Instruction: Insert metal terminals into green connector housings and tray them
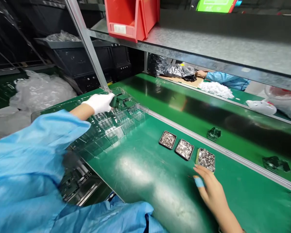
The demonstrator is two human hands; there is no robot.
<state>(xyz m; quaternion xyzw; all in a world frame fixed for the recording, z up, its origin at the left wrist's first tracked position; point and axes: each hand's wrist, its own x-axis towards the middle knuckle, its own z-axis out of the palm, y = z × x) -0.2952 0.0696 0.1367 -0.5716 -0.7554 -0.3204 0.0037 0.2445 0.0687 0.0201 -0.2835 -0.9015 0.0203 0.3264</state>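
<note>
My left hand, in a white glove, reaches over a clear plastic compartment tray. Its fingers are closed on a small dark plastic part at the tray's far end, beside similar dark parts in the compartments. My bare right hand is low over the green table, at the near edge of a small dish of shiny metal pieces. A blue wrap covers one fingertip. Those fingers are bent together, and a thin dark tip shows past them; what it belongs to is hidden.
Two more dishes of metal pieces, a middle one and a left one, stand alongside. Beyond a metal rail, dark parts lie on a green belt. A metal shelf with a red bin overhangs. Across sits a co-worker's blue sleeve.
</note>
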